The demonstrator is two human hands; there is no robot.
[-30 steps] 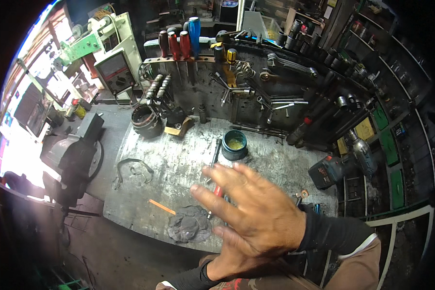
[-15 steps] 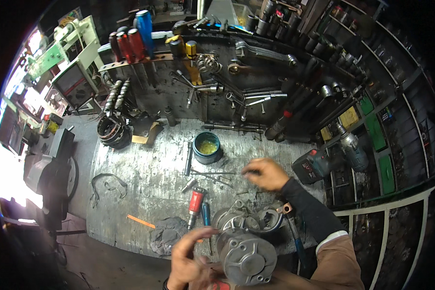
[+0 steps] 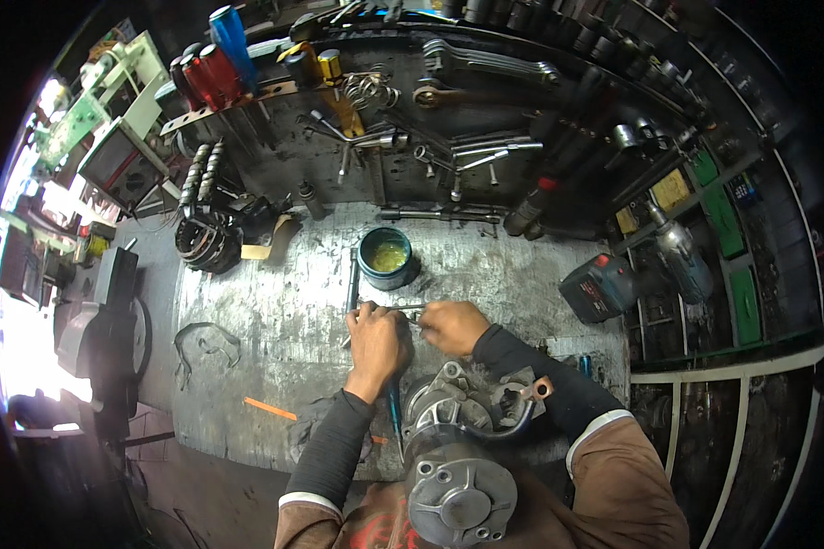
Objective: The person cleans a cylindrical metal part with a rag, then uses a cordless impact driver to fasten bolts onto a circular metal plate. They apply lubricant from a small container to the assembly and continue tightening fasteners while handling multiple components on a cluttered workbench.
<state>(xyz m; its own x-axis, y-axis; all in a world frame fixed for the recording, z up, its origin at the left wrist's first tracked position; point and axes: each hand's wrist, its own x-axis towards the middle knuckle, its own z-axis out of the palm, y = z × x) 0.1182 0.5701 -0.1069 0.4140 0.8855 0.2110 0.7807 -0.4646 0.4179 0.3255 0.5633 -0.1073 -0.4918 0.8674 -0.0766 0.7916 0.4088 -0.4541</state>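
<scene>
At mid-bench, thin metal rods [image 3: 406,307] lie between my two hands. My left hand [image 3: 375,343] is closed over their left part, its fingers curled down on a rod. From the right, my right hand [image 3: 455,327] meets it, fingers pinched near the rods' other end; what sits in the fingertips is hidden. Close to me stands a grey starter motor [image 3: 462,494], its round end cap facing up, with an open cast housing [image 3: 511,407] and a copper terminal [image 3: 542,388] beside it. A blue-handled screwdriver [image 3: 395,407] lies left of the motor, partly behind my left arm.
Beyond my hands stands a teal tub of yellowish grease [image 3: 384,258], with a dark metal bar [image 3: 352,282] beside it. A cordless impact wrench [image 3: 604,285] rests at right. A wound stator [image 3: 208,245], a bent strap [image 3: 206,348] and an orange strip [image 3: 270,408] lie left. Wrenches [image 3: 490,64] hang behind.
My left hand has gone from beside the motor forward to the rods, covering the red-handled tool. My right hand has moved left to meet it. The whole view has shifted slightly.
</scene>
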